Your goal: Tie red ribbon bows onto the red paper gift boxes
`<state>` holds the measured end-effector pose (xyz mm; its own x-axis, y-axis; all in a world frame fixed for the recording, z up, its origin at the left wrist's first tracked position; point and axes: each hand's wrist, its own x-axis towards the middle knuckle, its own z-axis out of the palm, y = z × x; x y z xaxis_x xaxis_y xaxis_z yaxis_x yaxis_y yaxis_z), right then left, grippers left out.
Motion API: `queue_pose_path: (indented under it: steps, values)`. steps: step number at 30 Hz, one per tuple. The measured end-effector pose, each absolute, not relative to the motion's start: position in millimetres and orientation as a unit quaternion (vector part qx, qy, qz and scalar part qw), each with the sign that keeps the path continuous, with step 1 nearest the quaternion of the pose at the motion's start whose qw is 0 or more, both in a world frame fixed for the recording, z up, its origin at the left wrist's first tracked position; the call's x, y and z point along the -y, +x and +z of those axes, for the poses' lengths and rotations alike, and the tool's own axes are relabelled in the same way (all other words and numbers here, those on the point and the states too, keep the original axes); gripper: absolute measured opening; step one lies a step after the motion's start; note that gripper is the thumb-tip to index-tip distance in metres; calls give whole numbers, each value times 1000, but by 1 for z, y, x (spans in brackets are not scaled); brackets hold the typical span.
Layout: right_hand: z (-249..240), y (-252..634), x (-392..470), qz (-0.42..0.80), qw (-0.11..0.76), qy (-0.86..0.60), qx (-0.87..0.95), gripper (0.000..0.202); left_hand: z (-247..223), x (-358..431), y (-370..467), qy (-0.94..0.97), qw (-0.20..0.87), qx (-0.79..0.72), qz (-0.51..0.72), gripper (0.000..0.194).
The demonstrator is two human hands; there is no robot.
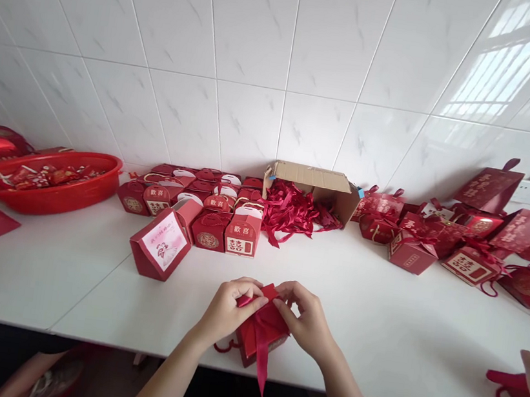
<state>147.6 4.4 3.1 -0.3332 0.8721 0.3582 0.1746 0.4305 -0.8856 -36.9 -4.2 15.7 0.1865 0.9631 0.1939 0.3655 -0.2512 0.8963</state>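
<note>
A small red gift box (249, 351) stands near the table's front edge between my two hands. Pinched at the upper left of the box, my left hand (233, 305) has red ribbon between thumb and fingers. My right hand (303, 314) is closed at the box's upper right, its thumb and fingers on the ribbon too. One tail of the red ribbon (261, 354) hangs down over the box front and past the table edge. A dark red cord loop (227, 348) lies at the box's left side.
Behind are rows of red boxes (212, 230), a box with a pink card (159, 246) and a carton (311, 177) of ribbons. A red basin (65, 193) of sweets is left; more boxes (413, 252) are right. People's arms show at both sides.
</note>
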Motion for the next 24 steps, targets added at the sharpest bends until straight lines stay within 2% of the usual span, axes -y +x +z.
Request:
queue_pose_path:
  steps: [13, 19, 24]
  values:
    - [-1, 146, -7, 403, 476, -381, 682, 6, 16, 7, -31, 636, 386, -533, 404, 14]
    - [-6, 159, -17, 394, 510, -414, 643, 19, 16, 7, -35, 639, 411, -522, 387, 9]
    - [-2, 166, -18, 386, 495, -431, 648, 23, 15, 6, -36, 644, 421, -515, 378, 7]
